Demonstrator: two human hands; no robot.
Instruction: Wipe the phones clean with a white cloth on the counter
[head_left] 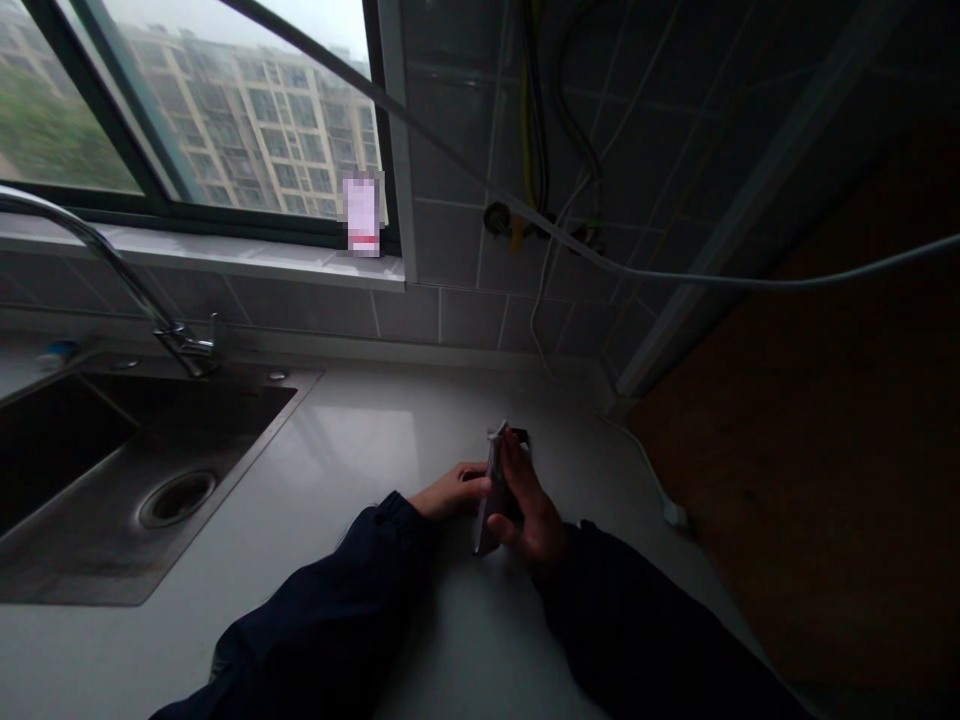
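Observation:
A thin, flat, dark slab with a pale edge, shaped like a phone point(482, 538), stands tilted nearly edge-on over the white countertop point(360, 450). My left hand point(452, 491) grips its left side, the thumb pressed against it and the other fingers partly hidden behind. Against its right face lies my right hand point(531, 515), fingers stretched upward along it and the thumb across its lower part. Something small and whitish point(497, 431) shows at the slab's top end, too small to name. Just behind the right fingertips is a small black item point(520, 437), mostly covered.
At left is a steel sink point(225, 490) with a chrome faucet point(180, 340). A pale cable point(705, 281) hangs across the view. Another cord ends in a white plug-like piece point(675, 515) beside the brown wooden panel point(825, 450). A blurred-out item point(363, 215) stands on the windowsill.

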